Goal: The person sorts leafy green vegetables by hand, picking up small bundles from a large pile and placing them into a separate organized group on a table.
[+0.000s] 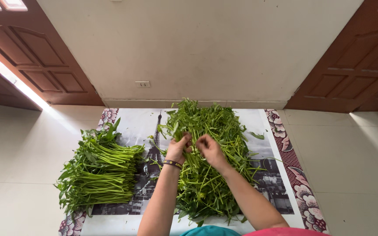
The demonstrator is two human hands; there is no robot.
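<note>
Roughly a third sorted, I'd judge: neat bundle (99, 172) at 9 o'clock on the mat (281, 131), big loose pile (211, 144) (center) left, left hand (178, 147) and right hand (210, 148) each with grip closed on pile stems.

Both bare forearms are extended forward from the bottom edge, angled toward each other; left hand (178, 147) and right hand (211, 150) are held close together, backs up, fingers curled in a pinch; a dark band is worn on the left wrist
</note>
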